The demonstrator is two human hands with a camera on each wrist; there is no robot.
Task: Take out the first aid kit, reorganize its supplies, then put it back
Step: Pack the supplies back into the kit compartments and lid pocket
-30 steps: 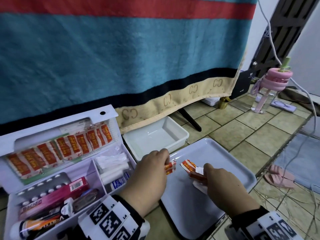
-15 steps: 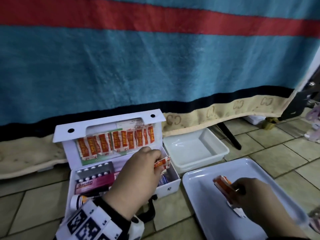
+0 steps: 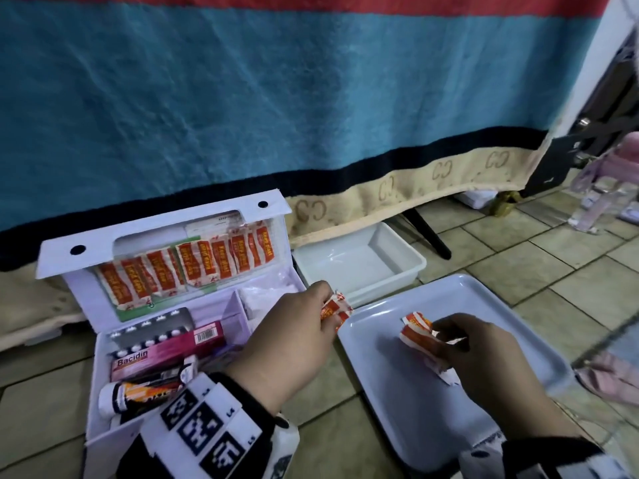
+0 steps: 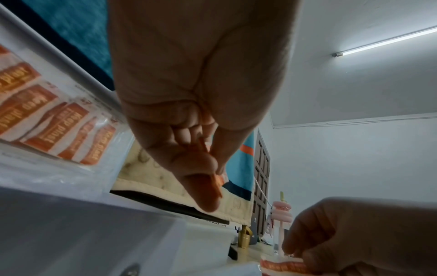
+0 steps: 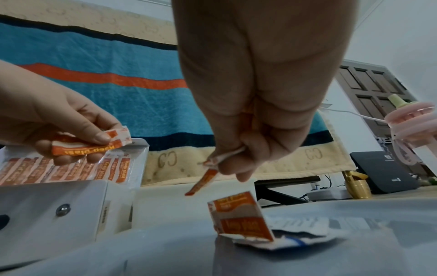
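Note:
The white first aid kit [image 3: 103, 423] lies open on the floor at the left, a row of orange plaster strips [image 3: 186, 267] tucked in its lid. My left hand [image 3: 328, 311] pinches a folded orange plaster strip [image 3: 337, 309] between the kit's right end and the flat tray [image 3: 484, 420]. My right hand [image 3: 439, 344] pinches another orange plaster strip [image 3: 415, 331] over the tray. In the right wrist view more plaster strips [image 5: 241, 218] and a white sachet [image 5: 295, 240] lie on the tray under that hand.
Inside the kit lie a pink Bacidin box [image 3: 166, 354], blister packs [image 3: 152, 331], an orange tube [image 3: 138, 395] and white gauze [image 3: 269, 299]. A deeper white tub [image 3: 397, 267] stands behind the tray. A striped blanket [image 3: 276, 98] hangs behind. Pink slippers [image 3: 608, 375] lie at right.
My left hand with its plaster strip went from the tray toward the kit and is now between kit and tray. The right hand stayed over the tray, holding its strip.

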